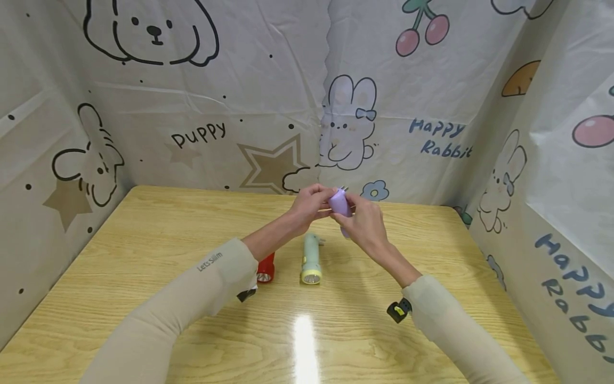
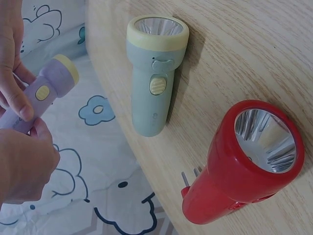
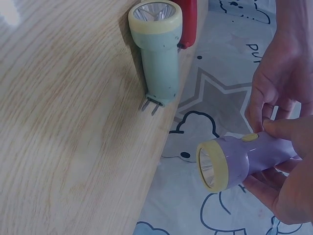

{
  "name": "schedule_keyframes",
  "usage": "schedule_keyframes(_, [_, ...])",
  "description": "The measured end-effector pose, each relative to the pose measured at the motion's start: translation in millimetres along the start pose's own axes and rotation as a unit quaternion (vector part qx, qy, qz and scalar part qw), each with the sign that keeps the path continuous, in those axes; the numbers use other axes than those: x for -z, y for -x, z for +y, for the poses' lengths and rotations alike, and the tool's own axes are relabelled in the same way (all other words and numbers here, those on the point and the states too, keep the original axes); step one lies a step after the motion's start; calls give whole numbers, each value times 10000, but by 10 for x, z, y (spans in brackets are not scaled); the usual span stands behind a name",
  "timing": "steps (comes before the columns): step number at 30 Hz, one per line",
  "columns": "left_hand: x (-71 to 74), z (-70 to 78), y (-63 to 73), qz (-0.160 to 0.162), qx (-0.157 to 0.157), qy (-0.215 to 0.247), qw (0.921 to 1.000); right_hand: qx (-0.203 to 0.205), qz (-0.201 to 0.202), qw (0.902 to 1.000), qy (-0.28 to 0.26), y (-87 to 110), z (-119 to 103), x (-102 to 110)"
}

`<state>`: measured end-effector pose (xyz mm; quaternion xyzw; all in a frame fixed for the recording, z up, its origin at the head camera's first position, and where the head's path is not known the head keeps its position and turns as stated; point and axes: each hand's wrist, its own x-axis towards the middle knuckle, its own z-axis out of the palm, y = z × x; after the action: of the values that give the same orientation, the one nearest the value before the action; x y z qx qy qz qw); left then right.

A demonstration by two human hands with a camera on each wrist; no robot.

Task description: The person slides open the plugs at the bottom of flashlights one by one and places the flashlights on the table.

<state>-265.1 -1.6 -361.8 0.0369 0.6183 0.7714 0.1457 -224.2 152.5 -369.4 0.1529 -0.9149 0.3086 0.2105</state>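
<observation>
A purple flashlight (image 1: 339,202) with a pale yellow head is held up above the far part of the table, tilted, its metal plug prongs showing at the top end. My left hand (image 1: 307,205) pinches it near the prong end. The right hand (image 1: 366,221) grips its body between thumb and fingers, as the right wrist view also shows around the purple flashlight (image 3: 259,154). A yellow switch (image 2: 42,93) sits on its side. On the table below lie a mint green flashlight (image 1: 311,258) and a red flashlight (image 1: 266,268), the red one partly hidden by my left sleeve.
The wooden table (image 1: 384,341) meets a white printed cloth (image 1: 268,96) at the back and sides. Prongs stick out of the green flashlight (image 3: 161,73) and of the red flashlight (image 2: 230,181). Both lamp ends face me.
</observation>
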Motion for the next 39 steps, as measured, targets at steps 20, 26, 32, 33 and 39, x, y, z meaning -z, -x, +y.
schedule_keyframes(20, [-14,-3,2,40,156,65,9998,-26,-76,10000,-19,4,15,14])
schedule_keyframes(26, [-16,-17,12,-56,195,63,9998,-79,-128,9999,-30,15,48,19])
schedule_keyframes(32, [-19,-35,13,-177,239,9,9996,-216,-200,9996,-51,30,65,32])
schedule_keyframes(33, [-20,-36,14,-190,236,9,9995,-228,-208,9995,-50,32,64,35])
schedule_keyframes(39, [-33,-41,23,-220,251,-4,9994,-335,-284,9990,-19,40,68,51])
